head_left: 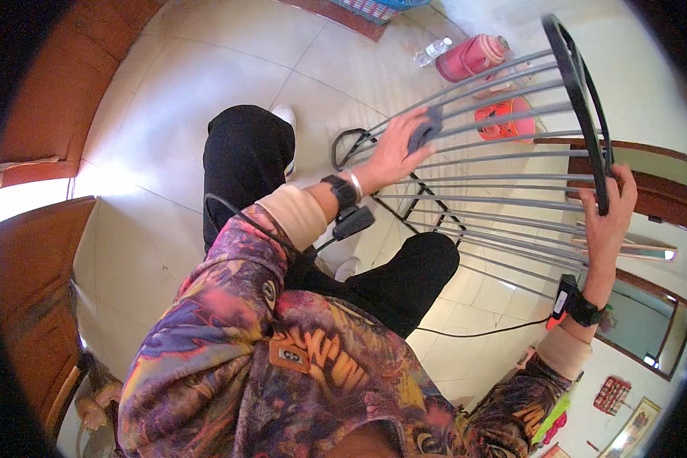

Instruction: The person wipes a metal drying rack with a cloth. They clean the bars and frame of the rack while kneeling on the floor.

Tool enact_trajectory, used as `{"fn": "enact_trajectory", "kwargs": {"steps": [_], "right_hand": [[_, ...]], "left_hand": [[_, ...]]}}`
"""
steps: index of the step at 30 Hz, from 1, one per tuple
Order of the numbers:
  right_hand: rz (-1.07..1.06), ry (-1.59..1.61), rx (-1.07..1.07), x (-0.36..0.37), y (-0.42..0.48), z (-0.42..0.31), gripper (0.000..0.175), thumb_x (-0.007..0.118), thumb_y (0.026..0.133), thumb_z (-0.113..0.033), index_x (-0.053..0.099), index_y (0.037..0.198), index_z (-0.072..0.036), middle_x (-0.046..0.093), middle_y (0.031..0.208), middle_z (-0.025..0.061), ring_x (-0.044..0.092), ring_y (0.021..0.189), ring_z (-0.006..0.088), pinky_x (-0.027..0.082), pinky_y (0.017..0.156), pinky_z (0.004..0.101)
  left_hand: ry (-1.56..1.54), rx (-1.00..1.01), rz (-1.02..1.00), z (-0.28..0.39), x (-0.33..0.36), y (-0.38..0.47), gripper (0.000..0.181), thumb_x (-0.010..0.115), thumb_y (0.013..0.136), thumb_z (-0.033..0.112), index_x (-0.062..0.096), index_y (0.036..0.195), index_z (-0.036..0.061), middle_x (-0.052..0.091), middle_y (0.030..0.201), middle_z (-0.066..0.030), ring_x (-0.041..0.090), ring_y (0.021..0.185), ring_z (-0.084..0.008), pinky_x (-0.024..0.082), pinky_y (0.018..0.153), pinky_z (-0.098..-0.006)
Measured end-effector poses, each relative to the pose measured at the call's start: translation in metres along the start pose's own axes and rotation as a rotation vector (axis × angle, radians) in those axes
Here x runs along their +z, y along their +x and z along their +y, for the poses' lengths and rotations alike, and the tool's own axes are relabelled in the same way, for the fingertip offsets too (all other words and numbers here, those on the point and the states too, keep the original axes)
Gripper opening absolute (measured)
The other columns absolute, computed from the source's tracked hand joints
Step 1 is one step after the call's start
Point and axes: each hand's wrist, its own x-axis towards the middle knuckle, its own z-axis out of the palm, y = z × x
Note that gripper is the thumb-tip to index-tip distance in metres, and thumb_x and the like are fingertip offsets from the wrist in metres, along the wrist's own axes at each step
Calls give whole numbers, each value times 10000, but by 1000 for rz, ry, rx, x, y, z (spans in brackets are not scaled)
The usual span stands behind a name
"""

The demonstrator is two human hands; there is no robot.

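Observation:
A rack of long grey metal rods (495, 200) with black end frames stands tilted before me. My left hand (392, 146) holds a bunched dark grey cloth (425, 130) against the upper rods, near their middle. At the right, my right hand (612, 209) grips the lower end of the rack's black frame (578, 97), with fingers curled around it. The rods' far ends meet another black frame (343, 150) close to the floor. Both wrists carry black straps with small devices and cables.
Beyond the rack on the tiled floor are a clear plastic bottle (432, 51), a pink thermos-like container (472, 57) and a red bucket (504, 120). My black-trousered knees flank the rack's near side. A cable (481, 334) runs to the right wrist. Wooden doors (40, 257) stand left.

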Motion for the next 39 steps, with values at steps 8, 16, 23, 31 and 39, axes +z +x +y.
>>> {"fn": "enact_trajectory", "kwargs": {"steps": [8, 16, 23, 31, 39], "right_hand": [[-218, 380, -3, -9, -6, -8, 546, 617, 828, -96, 526, 1366, -85, 329, 1556, 129, 337, 1421, 300, 273, 1151, 408], [-231, 492, 176, 4, -25, 15, 970, 305, 874, -802, 299, 1527, -85, 241, 1590, 137, 231, 1466, 280, 215, 1163, 417], [-204, 508, 327, 0, -44, 18, 961, 340, 867, -792, 288, 1529, -98, 298, 1537, 155, 293, 1405, 288, 272, 1104, 413], [-191, 616, 567, 3, -51, 25, 953, 380, 860, -780, 274, 1530, -112, 362, 1477, 176, 365, 1336, 298, 336, 1037, 407], [-198, 586, 668, 11, -43, 42, 949, 419, 852, -769, 260, 1532, -127, 427, 1417, 196, 437, 1267, 308, 401, 970, 402]], "left_hand": [[370, -1078, -208, -129, -46, -103, 344, 578, 884, 123, 570, 1206, 2, 668, 1079, -199, 631, 1056, -355, 489, 918, -403], [-121, -127, -16, -34, 25, -13, 446, 611, 767, -44, 542, 1199, 42, 527, 1321, -150, 485, 1238, -354, 389, 1070, -413], [91, -1093, 18, -130, -24, -89, 343, 581, 895, 112, 574, 1229, 39, 666, 1121, -186, 626, 1083, -335, 480, 941, -396], [-36, -270, -3, -115, 46, -58, 501, 559, 732, -93, 558, 1215, 41, 506, 1378, -138, 421, 1317, -349, 325, 1127, -427], [68, -784, 271, -216, 33, -77, 464, 515, 767, -95, 599, 1194, 66, 584, 1270, -181, 558, 1160, -375, 449, 1004, -400]]}}
